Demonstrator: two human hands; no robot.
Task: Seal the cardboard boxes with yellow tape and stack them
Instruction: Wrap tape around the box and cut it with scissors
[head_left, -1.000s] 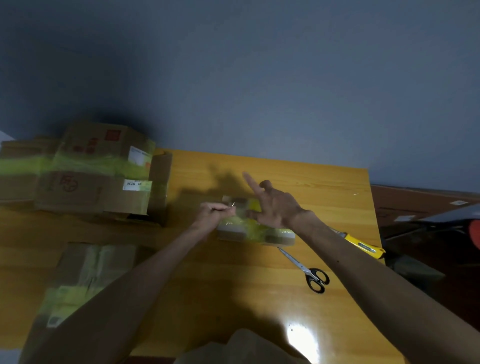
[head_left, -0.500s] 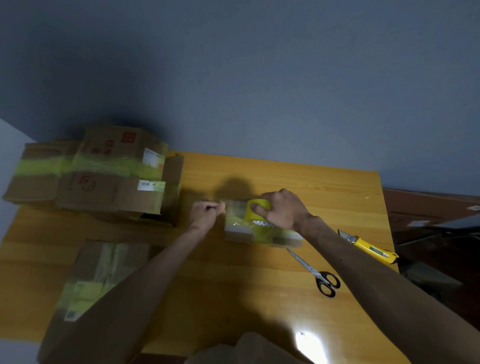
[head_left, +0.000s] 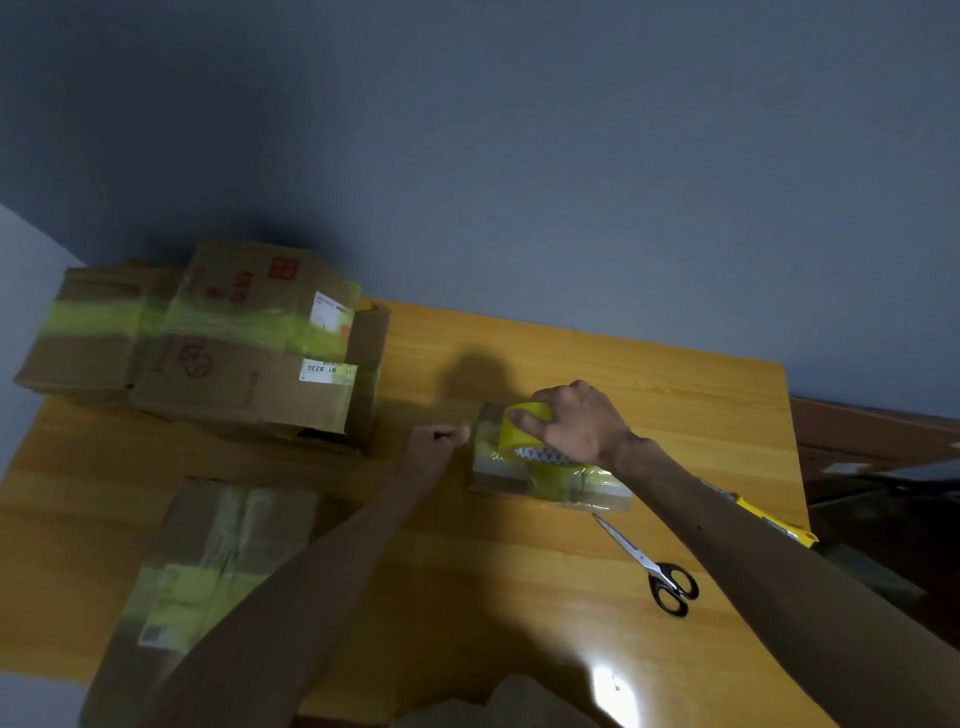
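Step in hand: I am judging this to be the taping of the small cardboard box (head_left: 498, 480), with the strip being run along its top.
Right hand (head_left: 582, 423): fingers are clamping the yellow tape roll (head_left: 522, 434), the index hooking over its top rim; the roll is standing on edge on the box lid.
Left hand (head_left: 434, 441): fingers are curling in with thumb and fingertips drawn together, just beside the box's 9 o'clock end. Whether a tape end is being pinched there I cannot tell; the strip is too thin to make out.
Key relation: the box is lying with its long axis running 9 to 3 o'clock. From my left fingertips it is sitting at 3 o'clock; my right hand is directly over it and is the nearer one, so I am expecting the roll to travel along that axis.
Box appearance: low, brown, already showing glossy yellow bands across the lid and its 3 o'clock end.
Box location: on the wooden table (head_left: 467, 613), right of centre.
Taped boxes (head_left: 234, 353): standing at 10 o'clock from the small box, well apart, yellow-banded.
Flat taped box (head_left: 218, 561): lying at 8 o'clock, partly under my left forearm.
Scissors (head_left: 657, 569): lying at 5 o'clock, near the box.
Utility knife (head_left: 774, 525): showing at 4 o'clock, behind my right forearm.
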